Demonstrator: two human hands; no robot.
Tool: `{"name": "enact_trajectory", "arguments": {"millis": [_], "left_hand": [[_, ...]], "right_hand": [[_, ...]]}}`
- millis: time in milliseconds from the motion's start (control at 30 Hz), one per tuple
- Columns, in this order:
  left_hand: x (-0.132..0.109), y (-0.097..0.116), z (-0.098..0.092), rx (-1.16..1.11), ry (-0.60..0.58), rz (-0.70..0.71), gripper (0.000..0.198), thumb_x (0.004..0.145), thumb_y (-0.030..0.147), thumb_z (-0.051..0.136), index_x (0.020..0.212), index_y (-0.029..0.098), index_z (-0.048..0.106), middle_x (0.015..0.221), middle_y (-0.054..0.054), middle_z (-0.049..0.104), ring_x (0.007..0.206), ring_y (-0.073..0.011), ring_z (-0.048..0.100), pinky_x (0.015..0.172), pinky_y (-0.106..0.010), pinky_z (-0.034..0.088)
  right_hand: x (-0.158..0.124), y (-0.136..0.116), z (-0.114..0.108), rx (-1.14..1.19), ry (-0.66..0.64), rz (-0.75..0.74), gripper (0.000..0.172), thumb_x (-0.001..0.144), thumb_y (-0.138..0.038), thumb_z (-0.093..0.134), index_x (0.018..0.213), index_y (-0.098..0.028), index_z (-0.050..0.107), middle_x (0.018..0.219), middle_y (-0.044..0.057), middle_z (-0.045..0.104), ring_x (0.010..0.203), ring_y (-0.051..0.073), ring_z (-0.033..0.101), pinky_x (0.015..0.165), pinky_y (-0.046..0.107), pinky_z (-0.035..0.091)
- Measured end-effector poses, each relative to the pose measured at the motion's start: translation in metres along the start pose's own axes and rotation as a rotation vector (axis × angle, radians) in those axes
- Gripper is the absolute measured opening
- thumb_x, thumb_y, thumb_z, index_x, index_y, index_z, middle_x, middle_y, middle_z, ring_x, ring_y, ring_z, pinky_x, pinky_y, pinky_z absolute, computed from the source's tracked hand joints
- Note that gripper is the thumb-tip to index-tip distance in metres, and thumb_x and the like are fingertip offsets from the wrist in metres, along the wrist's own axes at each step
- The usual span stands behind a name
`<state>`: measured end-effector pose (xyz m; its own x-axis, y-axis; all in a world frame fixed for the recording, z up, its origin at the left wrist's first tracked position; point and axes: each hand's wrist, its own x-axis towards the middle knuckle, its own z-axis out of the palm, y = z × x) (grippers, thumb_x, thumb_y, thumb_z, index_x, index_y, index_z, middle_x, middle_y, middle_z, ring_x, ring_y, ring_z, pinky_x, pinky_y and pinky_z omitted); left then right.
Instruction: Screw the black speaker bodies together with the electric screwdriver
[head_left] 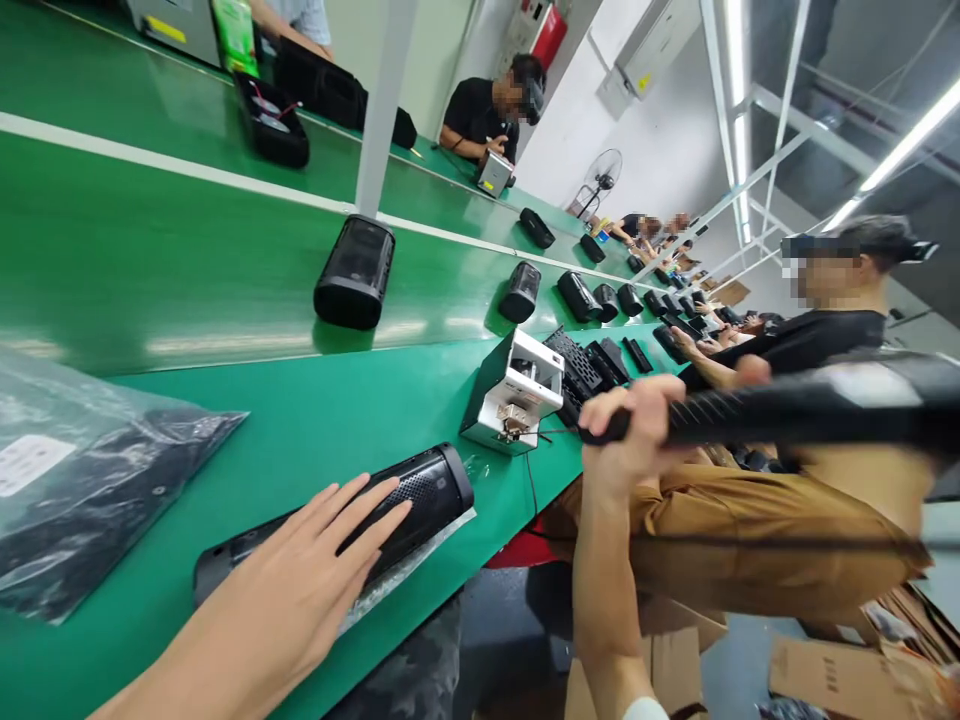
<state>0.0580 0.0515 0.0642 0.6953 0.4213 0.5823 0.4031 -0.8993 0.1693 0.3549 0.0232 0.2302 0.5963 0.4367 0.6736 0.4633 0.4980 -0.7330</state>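
My left hand (311, 560) lies with fingers stretched over a long black speaker housing (431, 480). That housing rests on its side on clear plastic film along the green mat (330, 400). My right hand (634, 430) is wrapped round a black electric screwdriver (750, 408), blurred by motion toward its rear end. Its thin bit points left and reaches the front of a white and black screw feeder (517, 390). Whether a screw sits on the bit is too small to tell.
Left of the housing lies a clear bag of black parts (112, 490). Black grilles (574, 365) stand behind the feeder. Several speakers, one nearby (356, 272), stand on the green conveyor (187, 260). A co-worker (817, 300) sits close on the right; cardboard (832, 680) lies below.
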Motion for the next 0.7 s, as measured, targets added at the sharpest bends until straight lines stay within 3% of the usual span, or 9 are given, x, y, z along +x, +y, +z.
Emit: {"name": "enact_trajectory", "arguments": {"millis": [67, 167, 233, 333, 433, 533, 600, 700], "left_hand": [[-0.001, -0.012, -0.002, -0.014, 0.009, 0.032, 0.057, 0.113, 0.015, 0.048, 0.160, 0.036, 0.073, 0.171, 0.008, 0.068, 0.148, -0.0230, 0.072, 0.116, -0.035, 0.060], [-0.002, -0.026, -0.005, -0.013, -0.033, 0.127, 0.054, 0.115, 0.027, 0.054, 0.166, 0.041, 0.067, 0.174, 0.010, 0.064, 0.144, -0.0207, 0.075, 0.106, -0.032, 0.066], [-0.002, -0.031, -0.003, -0.009, -0.062, 0.144, 0.052, 0.117, 0.034, 0.055, 0.167, 0.042, 0.066, 0.176, 0.011, 0.061, 0.146, -0.0221, 0.075, 0.106, -0.034, 0.068], [-0.005, -0.031, 0.003, -0.031, -0.058, 0.071, 0.051, 0.119, 0.030, 0.047, 0.163, 0.045, 0.068, 0.177, 0.012, 0.060, 0.149, -0.0235, 0.072, 0.107, -0.038, 0.068], [-0.007, -0.026, 0.006, -0.087, -0.090, 0.019, 0.053, 0.119, 0.026, 0.046, 0.164, 0.042, 0.068, 0.175, 0.009, 0.063, 0.151, -0.0230, 0.071, 0.111, -0.037, 0.065], [-0.004, -0.020, 0.002, -0.140, -0.113, -0.024, 0.050, 0.120, 0.025, 0.045, 0.161, 0.037, 0.071, 0.172, 0.005, 0.067, 0.152, -0.0237, 0.070, 0.117, -0.039, 0.063], [0.000, -0.017, -0.002, -0.174, -0.127, -0.041, 0.050, 0.121, 0.026, 0.042, 0.159, 0.036, 0.073, 0.170, 0.003, 0.069, 0.151, -0.0247, 0.071, 0.119, -0.042, 0.063], [0.005, -0.017, -0.007, -0.234, -0.162, -0.069, 0.048, 0.122, 0.030, 0.043, 0.157, 0.036, 0.074, 0.168, 0.001, 0.071, 0.149, -0.0270, 0.072, 0.118, -0.045, 0.065]], "right_hand": [[0.019, 0.030, 0.010, 0.007, 0.044, -0.062, 0.030, 0.099, -0.047, 0.081, 0.107, -0.031, 0.057, 0.067, -0.014, 0.054, 0.038, 0.011, 0.049, 0.041, 0.027, 0.045], [0.028, 0.064, 0.019, 0.025, 0.016, -0.060, 0.047, 0.097, -0.041, 0.083, 0.132, -0.033, 0.053, 0.076, -0.015, 0.060, 0.039, 0.010, 0.053, 0.040, 0.025, 0.046], [0.025, 0.076, 0.020, 0.039, -0.003, -0.030, 0.054, 0.096, -0.037, 0.083, 0.139, -0.032, 0.050, 0.073, -0.017, 0.059, 0.039, 0.009, 0.053, 0.041, 0.023, 0.046], [0.017, 0.076, 0.016, 0.068, -0.045, 0.027, 0.060, 0.095, -0.036, 0.084, 0.144, -0.032, 0.048, 0.070, -0.018, 0.058, 0.038, 0.009, 0.051, 0.040, 0.022, 0.047], [0.002, 0.054, 0.009, 0.080, -0.118, 0.125, 0.058, 0.094, -0.037, 0.087, 0.140, -0.034, 0.053, 0.067, -0.019, 0.057, 0.036, 0.009, 0.049, 0.038, 0.020, 0.044], [-0.027, 0.005, 0.006, 0.144, -0.156, 0.205, 0.032, 0.096, -0.030, 0.086, 0.119, -0.032, 0.064, 0.063, -0.017, 0.051, 0.032, 0.007, 0.042, 0.035, 0.019, 0.039], [-0.050, -0.033, 0.008, 0.245, -0.249, 0.221, 0.014, 0.101, -0.026, 0.081, 0.100, -0.030, 0.067, 0.061, -0.015, 0.046, 0.031, 0.007, 0.038, 0.033, 0.021, 0.038], [-0.084, -0.079, 0.014, 0.400, -0.437, 0.169, 0.016, 0.110, -0.033, 0.076, 0.095, -0.031, 0.070, 0.058, -0.013, 0.037, 0.031, 0.007, 0.039, 0.033, 0.021, 0.039]]}}
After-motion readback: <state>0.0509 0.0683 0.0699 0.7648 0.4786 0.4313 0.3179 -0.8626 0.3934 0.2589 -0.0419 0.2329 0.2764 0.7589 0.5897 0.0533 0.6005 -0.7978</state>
